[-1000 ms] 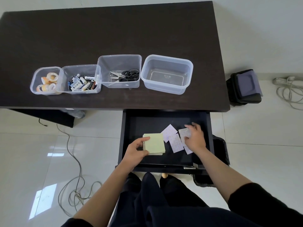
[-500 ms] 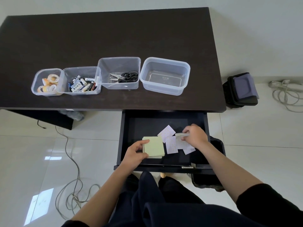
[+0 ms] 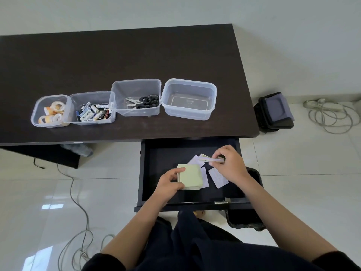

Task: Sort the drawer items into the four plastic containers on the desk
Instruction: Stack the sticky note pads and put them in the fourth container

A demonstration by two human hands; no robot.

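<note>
Gripping a pale green pad of sticky notes by its left edge, thumb on top and fingers curled beneath, the left hand works inside the open drawer, the landmark for what follows. The right hand, toward the drawer's right side, pinches a thin sheaf of notes between thumb and curled fingers, raised off the drawer floor. Loose white slips lie on the drawer floor between and below the two hands. Beyond the drawer, on the dark desk, four clear containers stand in a row: directly behind it an empty tub; leftward, one with scissors, one with batteries, and one with tape rolls.
</note>
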